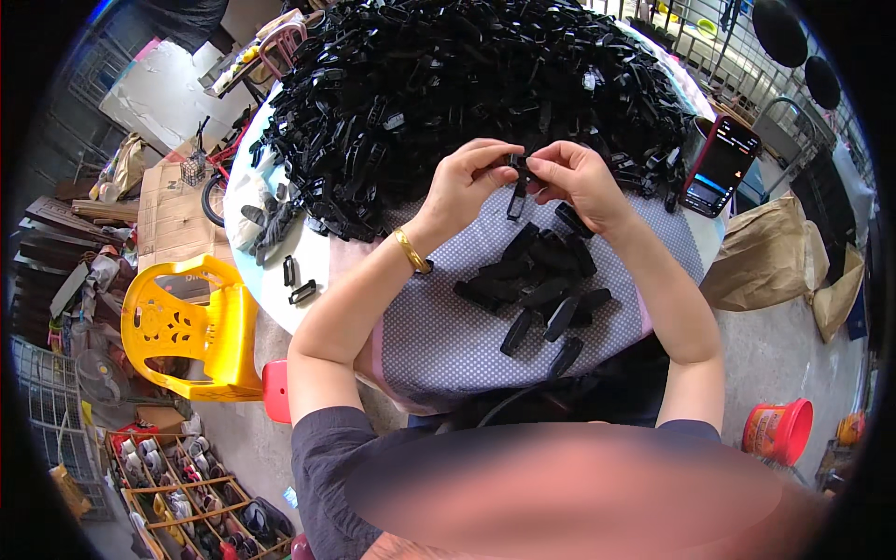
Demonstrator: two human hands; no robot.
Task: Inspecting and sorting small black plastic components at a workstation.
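Both forearms enter from the lower edge and meet above the round bench (271, 280), which is covered by a dotted grey-white cloth (448, 327). Left hand (464, 182), with a gold bangle (412, 251) on its wrist, and right hand (577, 177) are drawn close together. Each pinches the upper end of one narrow black plastic clip part (516, 191) between thumb and fingertips, so the part hangs downward just above the cloth. Whether it is one piece or two being mated cannot be told, as the fingers cover the joint.

Behind the hands, a large heap of loose black plastic parts (467, 84) fills the far half of the bench. Nearer the body, a small group of similar black parts (541, 280) lies on the cloth, apart from the heap. A few stray parts (297, 280) rest near the left edge of the bench. A smartphone with a lit screen (717, 168) stands propped at the right edge.

Judged from this layout, the step in hand is the fitting or checking of a single part taken from the heap. The next move appears to call for firm fingertip pressure at the pinched end, then release onto the near group.

Off the bench: a yellow plastic chair (182, 327) at left, a red bucket (779, 429) at lower right.
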